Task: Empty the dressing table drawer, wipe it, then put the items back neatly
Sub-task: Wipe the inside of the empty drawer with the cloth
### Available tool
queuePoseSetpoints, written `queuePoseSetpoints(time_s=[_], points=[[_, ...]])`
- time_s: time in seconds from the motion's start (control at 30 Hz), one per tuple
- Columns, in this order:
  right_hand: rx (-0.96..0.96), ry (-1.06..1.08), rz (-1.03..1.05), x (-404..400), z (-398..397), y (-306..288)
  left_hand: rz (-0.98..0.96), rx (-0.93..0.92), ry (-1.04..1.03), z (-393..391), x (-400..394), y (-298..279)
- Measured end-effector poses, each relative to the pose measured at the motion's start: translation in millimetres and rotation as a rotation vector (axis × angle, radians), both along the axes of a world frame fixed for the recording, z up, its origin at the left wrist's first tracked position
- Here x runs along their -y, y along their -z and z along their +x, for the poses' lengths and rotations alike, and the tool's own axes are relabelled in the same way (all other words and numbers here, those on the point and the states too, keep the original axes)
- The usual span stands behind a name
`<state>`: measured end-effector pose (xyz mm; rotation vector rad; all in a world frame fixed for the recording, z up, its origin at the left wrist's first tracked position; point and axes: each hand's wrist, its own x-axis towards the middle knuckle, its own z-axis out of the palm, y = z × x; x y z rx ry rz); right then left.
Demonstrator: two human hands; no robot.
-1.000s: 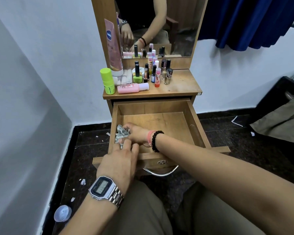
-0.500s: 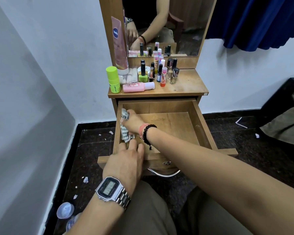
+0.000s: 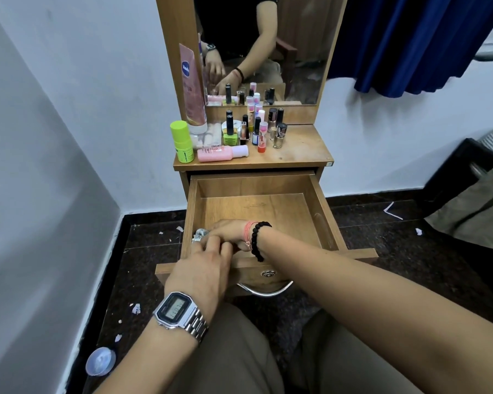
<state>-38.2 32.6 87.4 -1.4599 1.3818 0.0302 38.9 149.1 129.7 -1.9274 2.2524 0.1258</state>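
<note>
The wooden drawer (image 3: 326,214) of the dressing table is pulled out, its bare bottom showing. In its front left corner my right hand (image 3: 228,231), with a black bead bracelet at the wrist, grips a crumpled grey-white wipe (image 3: 200,234) against the drawer bottom; most of the wipe is hidden under the fingers. My left hand (image 3: 202,268), wearing a silver watch, has its fingers curled over the drawer's front edge right next to the right hand. A green bottle (image 3: 182,142), a pink bottle (image 3: 222,153) lying down and several nail polish bottles (image 3: 256,132) stand on the tabletop.
A pink lotion tube (image 3: 192,89) leans on the mirror frame. White wall stands close on the left, a blue curtain (image 3: 410,44) hangs at the upper right. Paper scraps and a clear plastic lid (image 3: 100,361) lie on the dark floor. A metal handle (image 3: 264,291) hangs below the drawer front.
My right hand has slid the wipe from the back left of the drawer along the left wall to the front left corner. My left hand stayed on the front edge.
</note>
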Motion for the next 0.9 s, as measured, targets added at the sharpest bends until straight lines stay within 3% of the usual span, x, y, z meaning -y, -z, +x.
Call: queuePoseSetpoints(time_s=[0.07, 0.17, 0.23, 0.27, 0.33, 0.37, 0.47, 0.6, 0.63, 0.7, 0.77, 0.9], points=[[0.021, -0.094, 0.012, 1, -1, -3, 0.004, 0.007, 0.0, 1, 0, 1], [-0.071, 0.025, 0.027, 8, -12, -4, 0.002, 0.0, 0.003, 2, 1, 0], [0.226, 0.004, 0.195, 2, -15, -8, -0.017, -0.005, 0.006, 2, 0, 0], [0.377, 0.099, 0.278, 3, -11, -9, -0.026, -0.003, 0.009, 2, 0, 0], [0.502, 0.166, 0.312, 20, -10, -3, -0.031, 0.0, 0.014, 3, -1, 1], [0.462, 0.155, 0.24, 27, -15, -8, -0.03, -0.003, 0.012, 4, -1, 2], [0.16, -0.063, -0.186, 50, -49, -43, -0.043, -0.003, 0.018, 5, -1, 2], [-0.669, -0.553, -0.664, 70, -90, -70, -0.036, 0.002, 0.035, 4, -2, 3], [-0.894, -0.695, -0.715, 72, -100, -65, -0.029, 0.002, 0.039, 5, -1, 4], [-1.184, -0.892, -0.597, 70, -120, -46, -0.018, -0.005, 0.046, 5, -2, 3], [-1.21, -0.917, -0.474, 62, -138, -27, -0.014, -0.019, 0.052, 7, -2, 2], [-1.091, -0.915, -0.572, 50, -146, -19, -0.014, -0.03, 0.062, 8, -3, 0]])
